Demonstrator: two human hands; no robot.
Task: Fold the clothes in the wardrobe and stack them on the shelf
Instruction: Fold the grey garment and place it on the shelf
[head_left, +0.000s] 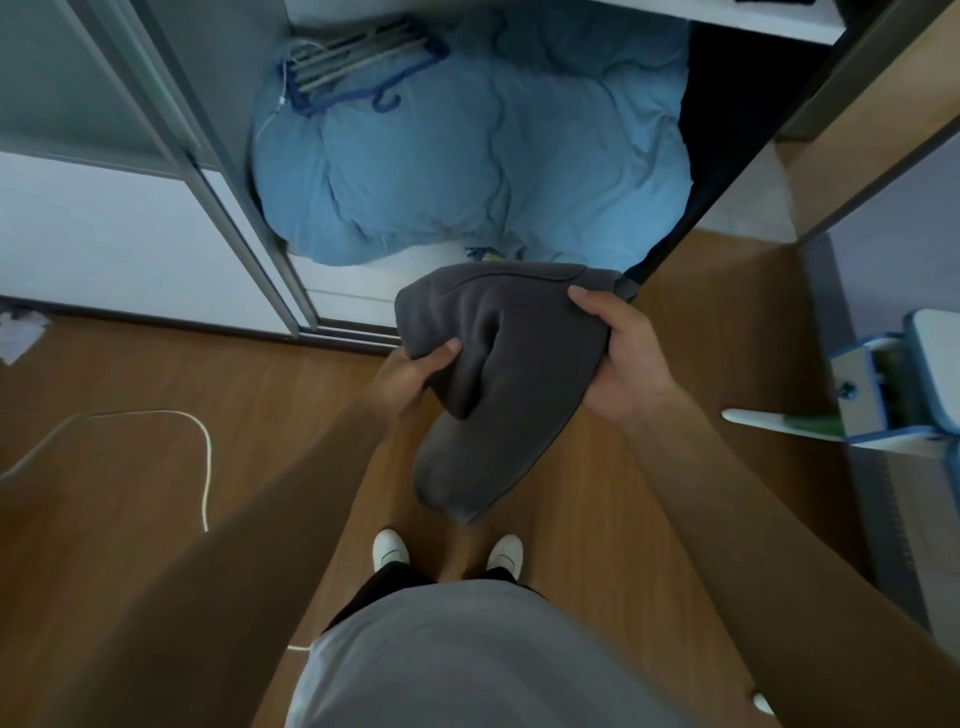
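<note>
Lying on the brown wood-grain floor at far left is a looping white cord, well apart from the person. Beside it stands the sliding white wardrobe door with its grey metal frame. Inside the open wardrobe, a bundle of blue plastic hangers rests on a puffy light-blue quilt. In front, the left hand pinches the left edge of a folded dark-grey fleece garment, thumb on top. The right hand clamps its right edge. The garment sags between them above two white shoes.
</note>
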